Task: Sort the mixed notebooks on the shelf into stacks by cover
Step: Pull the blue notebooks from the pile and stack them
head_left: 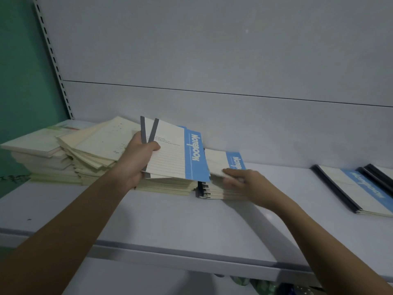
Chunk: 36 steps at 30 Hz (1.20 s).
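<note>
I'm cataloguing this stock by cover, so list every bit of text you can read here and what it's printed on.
"Notebook": white, on the blue band of the notebooks held in the left hand.
"Notebook": on the blue-band notebook under the right hand, partly covered.
Same wordmark on the far-right notebook, blurred.
Small print beside the left thumb: too small to read.
Dark marks at the left edge: illegible.
</note>
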Motion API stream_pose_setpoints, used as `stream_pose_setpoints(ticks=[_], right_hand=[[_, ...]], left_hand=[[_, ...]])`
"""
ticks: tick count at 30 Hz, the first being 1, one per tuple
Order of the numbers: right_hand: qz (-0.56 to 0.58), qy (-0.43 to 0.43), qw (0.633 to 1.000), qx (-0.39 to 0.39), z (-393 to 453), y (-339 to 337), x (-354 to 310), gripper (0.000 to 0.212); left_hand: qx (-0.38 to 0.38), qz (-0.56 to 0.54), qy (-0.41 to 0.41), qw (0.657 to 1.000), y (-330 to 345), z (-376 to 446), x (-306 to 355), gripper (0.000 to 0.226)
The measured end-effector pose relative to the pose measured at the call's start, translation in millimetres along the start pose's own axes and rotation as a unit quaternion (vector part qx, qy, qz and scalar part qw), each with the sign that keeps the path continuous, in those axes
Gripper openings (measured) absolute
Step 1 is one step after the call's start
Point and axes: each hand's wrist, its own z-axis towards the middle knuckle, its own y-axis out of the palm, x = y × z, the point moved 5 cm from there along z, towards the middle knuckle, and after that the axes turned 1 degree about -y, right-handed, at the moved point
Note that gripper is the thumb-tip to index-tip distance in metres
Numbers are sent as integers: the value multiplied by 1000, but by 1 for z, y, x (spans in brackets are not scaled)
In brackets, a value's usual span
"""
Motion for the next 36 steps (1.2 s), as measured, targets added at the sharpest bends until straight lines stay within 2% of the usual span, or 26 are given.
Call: stream_pose_setpoints(ticks=[2, 4, 6, 7, 9, 11, 14, 17, 19, 23, 25, 27, 31, 36], right_hand=[[76, -17, 994, 82, 0, -17, 0, 37], [144, -21, 969, 201, -1, -36, 0, 42], [177, -31, 938, 296, -5, -49, -5, 40], [174, -41, 931, 317, -8, -51, -13, 36], [138, -75, 942, 298, -15, -45, -35, 29], [50, -111, 969, 217, -18, -29, -56, 35], [-72, -149, 982, 92, -25, 1, -70, 45], [-33, -131, 989, 53, -43, 5, -64, 48], [41, -90, 992, 77, -56, -2, -55, 53], [152, 63, 952, 259, -75, -26, -19, 54], [274, 150, 918, 245, -80, -25, -3, 56], [386, 179, 879, 217, -84, -21, 9, 52], [400, 184, 865, 241, -102, -30, 25, 34], [365, 214, 863, 275, -128, -53, 57, 27]], left_hand=[[-3, 1, -1, 1000, 0, -1, 0, 33], [-11, 2, 2, 1000, 3, -2, -1, 31], [-21, 0, 7, 1000, 10, -6, -2, 30], [-28, -1, 9, 1000, 15, -7, -3, 30], [-48, -8, 8, 999, 29, -11, -6, 26], [-64, -30, -11, 997, 45, -16, -10, 21], [-89, -87, -56, 991, 65, -20, -17, 33], [-113, -79, -50, 989, 74, -21, -27, 33], [-125, -63, -34, 990, 77, -22, -30, 40], [-137, -97, -31, 985, 94, -29, -30, 37], [-145, -106, -32, 983, 108, -35, -28, 35], [-163, -105, -32, 981, 127, -42, -26, 33], [-229, -87, -55, 968, 165, -60, -27, 35], [-376, -37, -115, 919, 202, -87, -40, 42]])
